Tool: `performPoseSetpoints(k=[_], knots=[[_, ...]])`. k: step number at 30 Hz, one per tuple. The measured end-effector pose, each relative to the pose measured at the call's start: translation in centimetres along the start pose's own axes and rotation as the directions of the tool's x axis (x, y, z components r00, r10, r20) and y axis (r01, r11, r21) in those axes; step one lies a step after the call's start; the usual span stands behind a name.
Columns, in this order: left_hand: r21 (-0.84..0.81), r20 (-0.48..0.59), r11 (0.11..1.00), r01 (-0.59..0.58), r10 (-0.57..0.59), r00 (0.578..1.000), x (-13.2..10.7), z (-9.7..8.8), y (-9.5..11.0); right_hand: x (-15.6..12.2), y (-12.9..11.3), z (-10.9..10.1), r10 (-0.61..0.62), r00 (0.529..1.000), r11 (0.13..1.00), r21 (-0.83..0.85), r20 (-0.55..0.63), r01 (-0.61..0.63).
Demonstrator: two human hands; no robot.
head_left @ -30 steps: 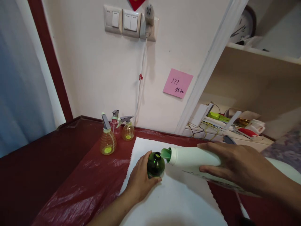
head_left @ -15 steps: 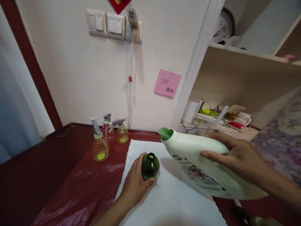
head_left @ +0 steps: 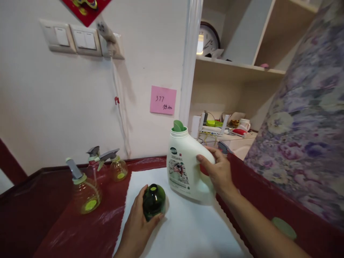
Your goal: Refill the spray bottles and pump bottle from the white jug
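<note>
- Your left hand point(head_left: 137, 220): fingers wrapped around the small dark-green bottle point(head_left: 155, 205), its mouth facing up, over the white sheet point(head_left: 192, 231) on the red-covered tabletop point(head_left: 107, 224).
- Your right hand point(head_left: 221, 175): fingers closed around the handle of the pale-green jug point(head_left: 185, 166), thumb in front.
- Jug upright, right of the bottle and apart from it; green spout point(head_left: 178, 126) at its neck. Cannot tell whether its base touches the sheet.
- Left of the sheet: three spray bottles point(head_left: 87, 195), grouped together, trigger heads on.
</note>
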State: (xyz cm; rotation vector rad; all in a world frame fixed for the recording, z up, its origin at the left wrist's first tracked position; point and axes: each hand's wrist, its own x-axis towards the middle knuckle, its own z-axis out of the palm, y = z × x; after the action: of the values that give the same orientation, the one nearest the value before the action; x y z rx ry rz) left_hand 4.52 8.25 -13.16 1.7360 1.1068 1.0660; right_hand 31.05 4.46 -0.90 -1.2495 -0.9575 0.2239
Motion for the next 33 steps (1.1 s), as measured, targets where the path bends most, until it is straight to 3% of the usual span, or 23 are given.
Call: performPoseSetpoints(k=[4,10,14,18,23,26,30,33], knots=[[-0.025,-0.027,1.0,0.007,-0.008,1.0,0.1,0.1,0.2,-0.6,2.8,1.6,0.023,0.995,0.998,0.066,-0.094,-0.017],[-0.051,-0.046,0.999,0.011,-0.013,0.999,0.4,0.1,0.2,-1.3,5.2,2.9,0.003,0.994,1.0,-0.004,-0.108,-0.004],[-0.071,-0.029,0.997,0.03,-0.033,0.999,0.6,0.1,0.1,-1.3,5.2,2.8,-0.052,0.999,0.991,-0.128,-0.006,0.051],[-0.064,-0.039,0.997,0.042,-0.044,0.998,0.9,0.3,-0.3,-1.4,3.7,1.6,-0.098,0.992,0.964,-0.241,0.079,0.114],[-0.028,-0.045,0.999,0.041,-0.042,0.998,1.4,0.3,-0.7,-3.0,1.8,-3.1,-0.162,0.977,0.899,-0.387,0.136,0.203],[-0.015,0.007,0.998,0.061,-0.061,0.998,1.6,0.2,-0.4,-3.8,1.7,-7.9,-0.166,0.979,0.852,-0.483,0.115,0.202],[-0.059,-0.015,0.997,0.048,-0.049,0.999,1.3,0.4,0.6,-4.6,2.3,-14.9,-0.122,0.99,0.774,-0.618,0.064,0.136],[-0.035,-0.014,0.995,0.092,-0.092,0.996,1.3,0.3,1.0,-5.9,3.1,-18.5,-0.087,0.996,0.723,-0.687,0.008,0.069]])
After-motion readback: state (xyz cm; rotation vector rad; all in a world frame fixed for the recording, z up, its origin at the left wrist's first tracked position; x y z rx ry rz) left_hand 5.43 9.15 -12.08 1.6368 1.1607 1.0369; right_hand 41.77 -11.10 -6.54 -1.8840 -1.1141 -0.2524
